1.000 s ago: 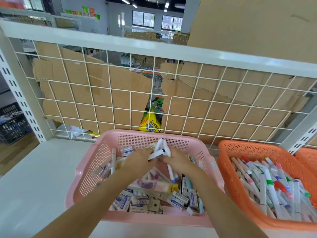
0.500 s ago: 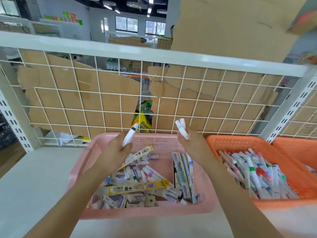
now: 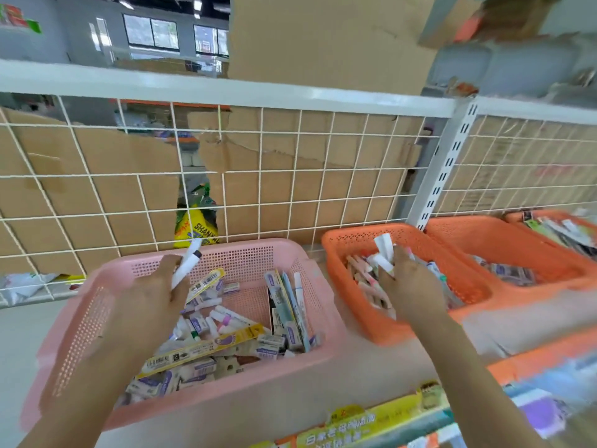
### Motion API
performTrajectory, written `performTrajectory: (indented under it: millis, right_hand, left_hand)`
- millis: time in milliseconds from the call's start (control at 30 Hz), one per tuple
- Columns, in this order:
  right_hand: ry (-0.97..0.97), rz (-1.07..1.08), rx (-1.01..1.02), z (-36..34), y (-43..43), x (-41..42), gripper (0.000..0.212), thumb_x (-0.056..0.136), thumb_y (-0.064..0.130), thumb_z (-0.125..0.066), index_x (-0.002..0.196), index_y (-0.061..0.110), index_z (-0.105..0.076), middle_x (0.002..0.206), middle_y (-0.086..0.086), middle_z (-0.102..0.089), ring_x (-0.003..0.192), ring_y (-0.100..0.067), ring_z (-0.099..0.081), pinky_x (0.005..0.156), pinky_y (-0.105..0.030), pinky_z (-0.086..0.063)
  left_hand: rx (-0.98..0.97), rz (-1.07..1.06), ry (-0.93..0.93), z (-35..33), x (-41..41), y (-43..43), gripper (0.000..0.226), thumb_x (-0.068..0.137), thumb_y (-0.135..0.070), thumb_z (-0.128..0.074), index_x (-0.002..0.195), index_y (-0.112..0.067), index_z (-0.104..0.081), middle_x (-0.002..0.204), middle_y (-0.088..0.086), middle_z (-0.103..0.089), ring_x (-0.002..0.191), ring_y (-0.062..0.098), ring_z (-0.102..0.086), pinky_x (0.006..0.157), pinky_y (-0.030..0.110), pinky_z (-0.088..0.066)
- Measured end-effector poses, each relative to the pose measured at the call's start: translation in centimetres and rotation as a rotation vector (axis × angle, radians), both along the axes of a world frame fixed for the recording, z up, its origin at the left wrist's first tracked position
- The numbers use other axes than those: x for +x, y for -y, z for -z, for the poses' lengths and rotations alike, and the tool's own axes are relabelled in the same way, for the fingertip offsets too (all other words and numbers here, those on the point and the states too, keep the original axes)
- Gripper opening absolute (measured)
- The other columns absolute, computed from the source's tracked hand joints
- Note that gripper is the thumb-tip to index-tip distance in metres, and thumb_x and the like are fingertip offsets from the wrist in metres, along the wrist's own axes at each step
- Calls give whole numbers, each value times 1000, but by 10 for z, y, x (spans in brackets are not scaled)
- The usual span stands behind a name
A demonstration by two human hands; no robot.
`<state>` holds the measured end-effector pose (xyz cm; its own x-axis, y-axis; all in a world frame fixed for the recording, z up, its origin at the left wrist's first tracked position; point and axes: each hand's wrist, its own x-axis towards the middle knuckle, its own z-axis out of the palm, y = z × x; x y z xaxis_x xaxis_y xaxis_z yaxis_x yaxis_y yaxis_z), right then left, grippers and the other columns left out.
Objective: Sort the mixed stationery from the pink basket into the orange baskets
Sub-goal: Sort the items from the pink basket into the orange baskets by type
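The pink basket [image 3: 310,263] sits in front of me with mixed stationery: erasers, markers and a long yellow pack [image 3: 206,347]. Above its left part, my left hand [image 3: 151,295] grips one white marker [image 3: 187,265] that points up. To the right stands an orange basket [image 3: 336,250] full of markers. Over this basket my right hand [image 3: 410,286] holds a few white markers [image 3: 384,252] in curled fingers.
Two more orange baskets [image 3: 504,234] [image 3: 517,216] stand further right with stationery in them. A white wire grid [image 3: 258,176] backed by cardboard closes the shelf behind. A slotted upright post [image 3: 449,160] rises between the baskets. Product boxes [image 3: 361,425] lie at the lower right.
My right hand has moved right with its markers, from over the pink basket to over the nearest orange basket. The left hand stays over the pink basket holding its marker. The view swung right.
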<state>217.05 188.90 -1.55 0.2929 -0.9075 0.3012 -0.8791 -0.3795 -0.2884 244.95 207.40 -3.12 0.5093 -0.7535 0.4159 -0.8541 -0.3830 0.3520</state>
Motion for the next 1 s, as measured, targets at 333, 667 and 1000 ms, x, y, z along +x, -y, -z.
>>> performTrajectory:
  millis: [333,667,1000]
  right_hand:
    - [8,31,-79,-6,36,-70,43,96,24,-51,132,6,-39,90,-16,-63,88,-37,-60,60,-33,-31]
    - [159,-217,9,-14,117,-78,31,97,21,-49,123,5,-44,79,-8,-53,68,-25,-52,58,-31,-37]
    - [98,-397,285,18,159,-89,73,91,12,-58,148,26,-16,126,-11,-56,105,-23,-59,89,-33,-48]
  left_hand:
    - [-9,192,-88,-2,-75,96,19,94,-18,-48,109,-6,-48,58,1,-43,58,33,-50,51,35,-31]
    - [-44,329,-456,-17,-185,208,24,99,-18,-40,121,-10,-39,85,7,-52,57,9,-47,47,19,-31]
    - [-7,282,-543,18,-227,252,71,90,-1,-51,147,-27,-18,147,1,-33,112,17,-52,85,20,-42]
